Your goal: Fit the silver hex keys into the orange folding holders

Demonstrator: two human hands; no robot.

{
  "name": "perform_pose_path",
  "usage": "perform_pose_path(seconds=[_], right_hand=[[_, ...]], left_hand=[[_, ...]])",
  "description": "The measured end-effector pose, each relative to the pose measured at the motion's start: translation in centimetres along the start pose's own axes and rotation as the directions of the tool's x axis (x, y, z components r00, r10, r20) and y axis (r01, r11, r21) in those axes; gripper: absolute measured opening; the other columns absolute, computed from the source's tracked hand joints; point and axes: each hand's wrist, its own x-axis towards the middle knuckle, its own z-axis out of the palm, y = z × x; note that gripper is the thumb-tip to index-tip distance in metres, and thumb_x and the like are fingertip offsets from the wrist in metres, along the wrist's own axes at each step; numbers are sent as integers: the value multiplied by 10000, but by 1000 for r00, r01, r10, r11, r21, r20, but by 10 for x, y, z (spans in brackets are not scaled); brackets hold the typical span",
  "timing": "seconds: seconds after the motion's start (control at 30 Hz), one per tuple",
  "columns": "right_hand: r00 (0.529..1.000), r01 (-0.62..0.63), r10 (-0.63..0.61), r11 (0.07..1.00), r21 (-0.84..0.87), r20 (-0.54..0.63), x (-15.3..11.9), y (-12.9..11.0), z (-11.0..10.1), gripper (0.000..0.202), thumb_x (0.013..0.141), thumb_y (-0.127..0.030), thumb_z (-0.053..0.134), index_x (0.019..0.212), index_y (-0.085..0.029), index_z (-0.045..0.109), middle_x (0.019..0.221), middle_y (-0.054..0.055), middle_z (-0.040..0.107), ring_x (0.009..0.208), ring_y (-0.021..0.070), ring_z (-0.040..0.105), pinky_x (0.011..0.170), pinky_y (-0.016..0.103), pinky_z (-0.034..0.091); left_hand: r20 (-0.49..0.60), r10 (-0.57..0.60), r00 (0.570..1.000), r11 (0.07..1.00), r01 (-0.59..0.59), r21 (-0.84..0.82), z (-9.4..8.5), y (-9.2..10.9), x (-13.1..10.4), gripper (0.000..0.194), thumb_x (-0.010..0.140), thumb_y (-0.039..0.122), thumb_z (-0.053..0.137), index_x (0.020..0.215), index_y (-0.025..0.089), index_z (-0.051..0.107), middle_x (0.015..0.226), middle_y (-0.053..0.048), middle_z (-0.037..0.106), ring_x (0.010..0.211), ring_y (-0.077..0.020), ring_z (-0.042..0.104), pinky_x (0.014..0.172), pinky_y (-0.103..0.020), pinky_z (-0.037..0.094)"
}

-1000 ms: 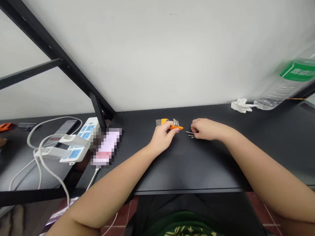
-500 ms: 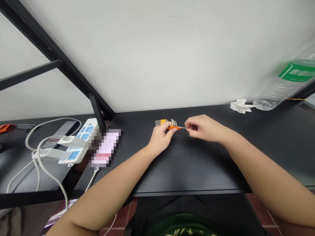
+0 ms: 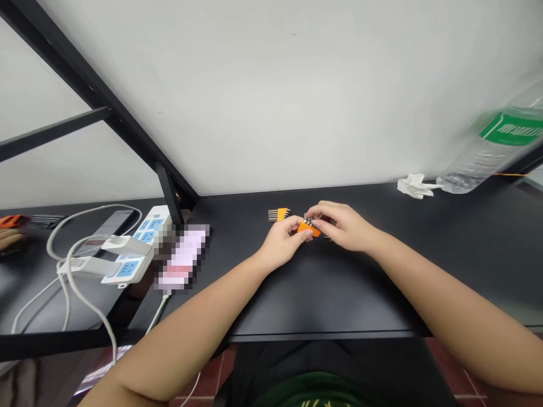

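Note:
My left hand (image 3: 280, 243) is closed around an orange hex key holder (image 3: 308, 228), with the bent metal ends of several hex keys showing at its top. Fingers of my right hand (image 3: 341, 225) are pinched on a hex key (image 3: 313, 221) at the holder; its shaft is mostly hidden. A second orange holder with a row of hex keys (image 3: 278, 215) lies on the black desk just behind my left hand. Partly under my right hand, small thin metal pieces (image 3: 328, 238) lie on the desk.
To the left are a white power strip (image 3: 146, 237) with plugs and cables, a charging phone (image 3: 184, 257) and another phone (image 3: 106, 229). Something like another person's hand (image 3: 11, 240) is beside an orange tool (image 3: 12, 220). Crumpled tissue (image 3: 416, 185) and a large bottle (image 3: 487, 147) stand right.
My right hand has moved left, up against the holder. The holder has turned in my left hand, and the thin shaft seen between the hands no longer shows. A hand-like shape appears far left.

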Motion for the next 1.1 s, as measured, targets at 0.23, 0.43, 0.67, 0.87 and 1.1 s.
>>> perform_pose_path(seconds=[0.23,0.43,0.67,0.87,1.1], right_hand=[[999,-27,23,991,-133,-31,-2,-3,6,251,1043,-252,463,1266,-233,574,1048,85,644,850,211,625,775,369,528],[991,114,-123,982,-152,-55,-3,11,-5,167,1031,-241,514,1006,-231,679,939,70,643,800,192,617,703,333,518],[992,79,-102,959,-273,-74,-5,8,1,230,995,-270,601,1193,-253,716,1128,109,688,829,198,686,707,354,598],[989,144,-150,969,-200,-14,-4,12,6,332,1009,-217,556,1307,-274,692,1346,87,713,1244,256,679,1049,456,582],[984,162,-170,975,-151,-45,-3,16,16,283,999,-197,546,1226,-244,708,1221,85,759,1122,234,723,962,402,605]], left_hand=[[34,-42,999,954,50,-297,-5,-2,6,415,808,531,819,912,165,652,831,-36,699,742,-151,662,796,-341,569],[80,-102,992,923,124,-363,-3,2,4,422,787,517,847,910,160,657,888,-62,728,785,-164,686,841,-360,578],[106,-109,988,904,143,-404,-4,1,2,382,832,487,813,930,168,627,828,-29,667,721,-133,621,761,-321,541],[143,-90,986,957,125,-261,-5,2,1,374,774,350,850,970,176,583,844,5,618,779,-131,609,764,-305,507],[13,-60,998,997,59,56,-3,1,-2,401,766,316,826,987,209,509,867,16,601,769,-131,589,700,-271,475]])
